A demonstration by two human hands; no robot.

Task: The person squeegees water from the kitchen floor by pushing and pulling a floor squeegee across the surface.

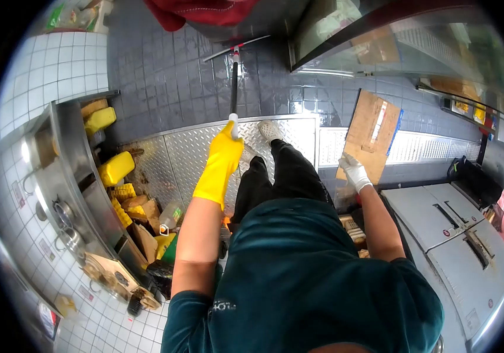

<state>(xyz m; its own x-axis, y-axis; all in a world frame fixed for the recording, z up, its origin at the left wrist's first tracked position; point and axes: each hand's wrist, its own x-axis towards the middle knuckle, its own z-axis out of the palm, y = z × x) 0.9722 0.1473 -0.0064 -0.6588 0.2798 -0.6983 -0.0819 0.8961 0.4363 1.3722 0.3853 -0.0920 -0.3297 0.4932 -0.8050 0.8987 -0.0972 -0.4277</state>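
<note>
My left hand, in a yellow rubber glove, is closed round the white grip of a long squeegee. The black pole reaches away from me, and its wide blade with a red centre rests on the wet grey tiles. In a white glove, my right hand is over the near end of a flat brown cardboard piece on the floor; its fingers look bent, but whether they grip anything is unclear.
Metal floor plates lie under my shoes. Yellow jugs and scraps fill the space beside a steel counter at left. A white cabinet stands at right, a glass-fronted case at upper right. Red cloth hangs at the top.
</note>
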